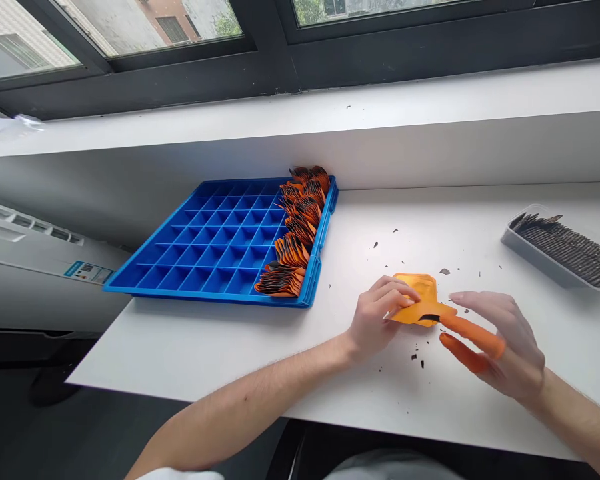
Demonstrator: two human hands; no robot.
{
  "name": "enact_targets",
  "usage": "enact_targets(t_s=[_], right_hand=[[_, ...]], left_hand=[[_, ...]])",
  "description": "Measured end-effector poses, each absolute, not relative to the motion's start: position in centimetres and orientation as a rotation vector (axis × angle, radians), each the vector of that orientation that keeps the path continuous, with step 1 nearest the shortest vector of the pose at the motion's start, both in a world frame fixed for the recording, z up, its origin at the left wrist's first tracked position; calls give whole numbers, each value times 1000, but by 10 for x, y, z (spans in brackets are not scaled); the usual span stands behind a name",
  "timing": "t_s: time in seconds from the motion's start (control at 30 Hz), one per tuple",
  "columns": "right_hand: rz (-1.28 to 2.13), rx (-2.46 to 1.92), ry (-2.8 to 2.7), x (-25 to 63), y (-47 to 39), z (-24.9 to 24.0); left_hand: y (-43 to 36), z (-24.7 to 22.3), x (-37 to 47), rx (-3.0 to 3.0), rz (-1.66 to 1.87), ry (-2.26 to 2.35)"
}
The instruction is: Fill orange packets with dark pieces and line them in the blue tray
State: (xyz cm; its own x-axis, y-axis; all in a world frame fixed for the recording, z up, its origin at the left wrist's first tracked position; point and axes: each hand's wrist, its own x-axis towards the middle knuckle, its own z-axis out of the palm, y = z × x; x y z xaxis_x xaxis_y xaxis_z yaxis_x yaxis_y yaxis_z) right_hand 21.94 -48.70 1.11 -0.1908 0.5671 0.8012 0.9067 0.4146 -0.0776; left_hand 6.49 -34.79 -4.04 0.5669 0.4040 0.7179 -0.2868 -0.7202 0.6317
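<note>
Blue tray (pixel 316 270) is sitting at the worktop's (pixel 180 347) left edge | near its front edge, my left hand (pixel 377 313) is pinching the orange packet (pixel 411 315), seeming light, bendy, easily creased; best held by its sides | my right hand (pixel 513 347) is opening its fingers beside it

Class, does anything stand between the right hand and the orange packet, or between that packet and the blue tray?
Nothing visible stands between the right hand and the orange packet; an orange-covered fingertip is at its edge. Toward the blue tray, the left hand stands in between, holding the packet.
</note>
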Motion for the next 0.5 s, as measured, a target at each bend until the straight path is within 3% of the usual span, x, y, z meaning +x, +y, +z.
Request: enact_targets(t_s=[0.17, 0.5], right_hand=[[-441, -1346, -1861, 217, -484, 12], [-533, -1309, -1885, 212, -487, 19]], left_hand=[[-348, -47, 64, 2072, 929, -80], [-342, -37, 65, 2247, 1032, -259]])
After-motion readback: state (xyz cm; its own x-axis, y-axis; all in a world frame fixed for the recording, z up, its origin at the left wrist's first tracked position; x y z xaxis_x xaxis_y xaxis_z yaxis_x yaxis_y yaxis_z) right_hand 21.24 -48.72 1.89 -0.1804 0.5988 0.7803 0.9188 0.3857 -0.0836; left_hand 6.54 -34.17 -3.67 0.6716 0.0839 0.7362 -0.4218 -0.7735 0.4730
